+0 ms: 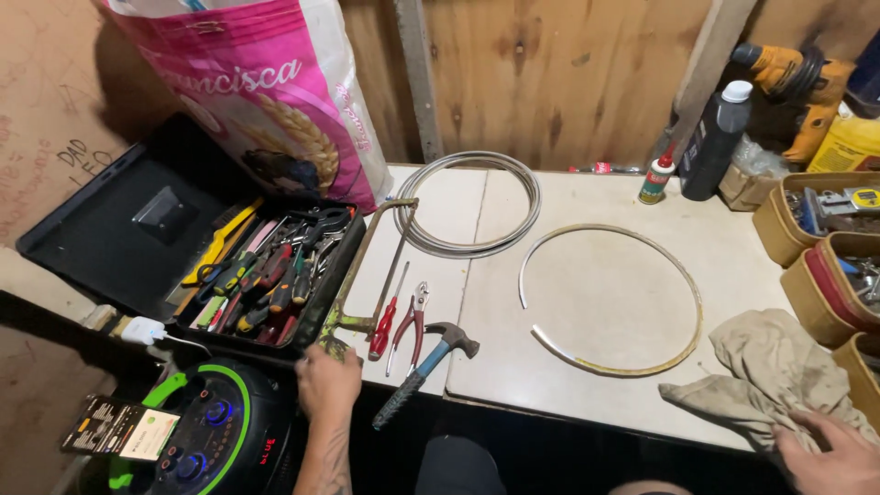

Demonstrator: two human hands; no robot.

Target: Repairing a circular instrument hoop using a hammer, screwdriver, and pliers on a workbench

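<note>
Left hand (328, 383) lay at the near table edge, fingers curled over the green handle end of the hacksaw (367, 275), touching it; whether it gripped tight could not be told. Right hand (830, 456), well apart at the near right corner, pressed flat and spread on the rag (779, 376). Speaker (206, 431) sat low at the left, below the edge. Just beside the saw lay screwdriver (383, 325), pliers (414, 321) and hammer (423, 362), the hammer's grip overhanging the edge: a nudge from the left wrist could likely tip it to the floor. Saw blade ran close to the toolbox (266, 275); dragged carelessly, it might snag the tools there or the loose hoop (612, 298), which lay open-ended mid-table. Farther back, a wire coil (472, 202), a small can (656, 179) and a dark bottle (715, 142), both upright near the wall and easily knocked. Table (587, 385) was pale, scuffed, seamed in the middle. Bins (807, 229) on the right; a pink sack (275, 92), plank walls and a yellow drill (797, 78) behind.
</note>
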